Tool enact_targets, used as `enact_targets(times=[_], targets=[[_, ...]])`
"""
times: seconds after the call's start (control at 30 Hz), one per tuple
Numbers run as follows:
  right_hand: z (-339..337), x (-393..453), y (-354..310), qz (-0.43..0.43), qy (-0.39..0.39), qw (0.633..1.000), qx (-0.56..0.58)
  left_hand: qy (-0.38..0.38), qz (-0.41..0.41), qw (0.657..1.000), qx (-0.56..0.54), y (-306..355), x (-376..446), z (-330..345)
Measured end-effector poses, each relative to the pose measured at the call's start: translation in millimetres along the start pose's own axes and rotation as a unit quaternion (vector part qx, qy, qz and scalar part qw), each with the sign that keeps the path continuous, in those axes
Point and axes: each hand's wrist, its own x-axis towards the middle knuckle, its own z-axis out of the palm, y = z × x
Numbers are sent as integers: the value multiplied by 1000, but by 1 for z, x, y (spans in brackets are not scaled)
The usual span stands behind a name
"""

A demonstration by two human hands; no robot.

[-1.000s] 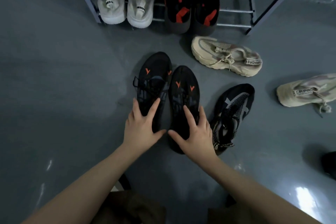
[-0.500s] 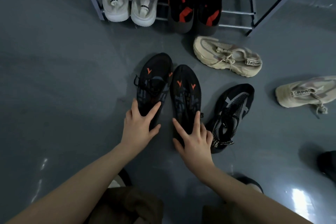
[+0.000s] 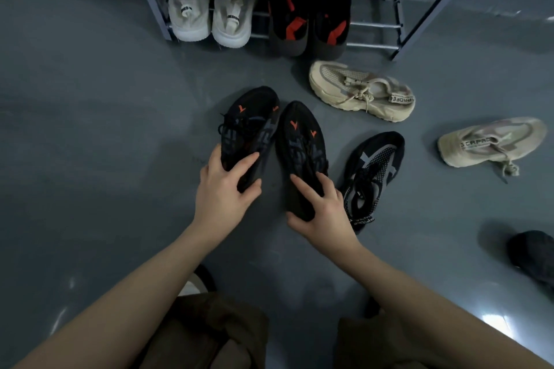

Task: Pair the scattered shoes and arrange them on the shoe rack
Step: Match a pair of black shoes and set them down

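Observation:
Two black shoes with orange marks lie side by side on the grey floor, toes toward the rack. My left hand (image 3: pixel 223 189) grips the heel of the left black shoe (image 3: pixel 248 126), thumb on one side and fingers on the other. My right hand (image 3: pixel 322 207) grips the heel of the right black shoe (image 3: pixel 301 141) the same way. The metal shoe rack (image 3: pixel 419 0) stands at the top and holds a pale grey pair (image 3: pixel 211 0) and a black-and-red pair (image 3: pixel 308 18) on its lowest shelf.
A black shoe with white dotted pattern (image 3: pixel 371 171) lies just right of my right hand. Two beige shoes lie apart, one (image 3: pixel 359 90) near the rack, one (image 3: pixel 491 144) at the far right. A dark shoe (image 3: pixel 533 255) sits at the right edge.
Both hands slid back from flat on top of the black shoes to their heels and closed round them. The left shoe has tilted slightly.

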Motion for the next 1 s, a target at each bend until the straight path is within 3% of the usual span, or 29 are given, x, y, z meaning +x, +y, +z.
enact_targets(times=[0.13, 0.47, 1.0], targets=[[-30, 2, -10, -8, 75, 996, 48, 42, 47, 998, -11, 19, -6, -21], [-126, -6, -67, -96, 215, 971, 28, 147, 115, 981, -59, 97, 11, -87], [-270, 22, -166, -167, 337, 925, 47, 251, 186, 948, -67, 227, 86, -209]])
